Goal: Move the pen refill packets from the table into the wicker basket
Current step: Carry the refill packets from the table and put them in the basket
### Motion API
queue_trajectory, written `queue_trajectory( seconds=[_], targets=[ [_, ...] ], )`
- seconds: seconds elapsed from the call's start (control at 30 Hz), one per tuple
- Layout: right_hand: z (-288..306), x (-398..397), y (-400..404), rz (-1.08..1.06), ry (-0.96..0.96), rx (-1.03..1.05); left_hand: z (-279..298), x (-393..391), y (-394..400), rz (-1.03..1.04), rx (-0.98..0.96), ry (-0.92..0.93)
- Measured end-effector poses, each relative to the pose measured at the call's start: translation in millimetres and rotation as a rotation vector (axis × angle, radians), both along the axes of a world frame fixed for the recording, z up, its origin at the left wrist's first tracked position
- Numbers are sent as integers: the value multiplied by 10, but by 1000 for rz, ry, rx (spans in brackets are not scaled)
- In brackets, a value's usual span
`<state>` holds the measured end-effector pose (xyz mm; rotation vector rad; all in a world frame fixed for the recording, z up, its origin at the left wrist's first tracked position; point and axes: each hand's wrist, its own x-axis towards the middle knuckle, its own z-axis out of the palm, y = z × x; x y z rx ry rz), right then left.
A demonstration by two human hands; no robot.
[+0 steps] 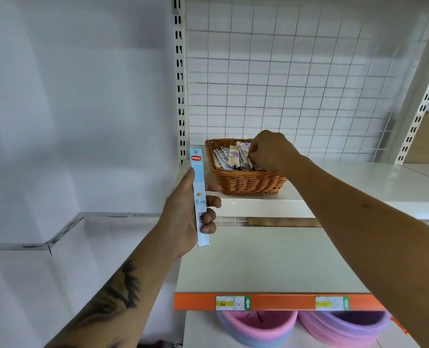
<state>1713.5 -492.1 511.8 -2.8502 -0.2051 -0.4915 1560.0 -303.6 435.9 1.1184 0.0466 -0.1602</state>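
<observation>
Judging by the wicker basket, you are well into the job: a sheaf of pen refill packets already stands leaning inside it, fanned from its left wall towards its right.

Your right hand is over the basket's right side, knuckles up and fingers curled down among the packets there. It looks to be pinching one or more of them at the top edge, but the fingertips are hidden behind the hand, so you cannot be told for certain whether that grip is holding a packet or only pressing the stack into place.

Your left hand is just left of the basket and in front of it, and its grip is plainly clenched on one more packet, the pale blue packet, held upright between thumb and curled fingers with its red label at the top. That one is not in the basket yet, so at least one delivery remains.

How many packets are left on the surface you took them from cannot be said; it is out of view. The basket sits at the left end of a white shelf, against the wire grid. Below and in front of it are an orange price rail and pink and purple bowls.
</observation>
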Motion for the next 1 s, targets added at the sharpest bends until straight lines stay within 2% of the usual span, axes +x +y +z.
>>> queue_trajectory(
  seconds=[0.13, 0.33, 0.5, 0.7, 0.77, 0.83, 0.93, 1.0],
  targets=[
    [9, -146, -5, 1, -113, 75, 30, 22, -41, 22, -17, -41],
    [-125, -803, 81, 301, -383, 291, 108, 80, -181, 188, -75, -108],
    [-454, -1335, 137, 440, -399, 563, 170, 114, -277, 221, -62, -235],
    [-763, -1444, 166, 462, -392, 637, 215, 110, -434, 214, -95, -301],
    [-787, -1424, 147, 458, -372, 628, 204, 118, -454, 250, 22, -324],
    [-781, -1416, 111, 460, -339, 612, 168, 146, -423, 361, 261, -404],
    [-699, -1410, 74, 480, -324, 593, 82, 178, -280, 606, 688, -651],
    [-561, -1350, 48, 456, -336, 608, -27, 202, -165, 721, 1077, -820]
  ],
)
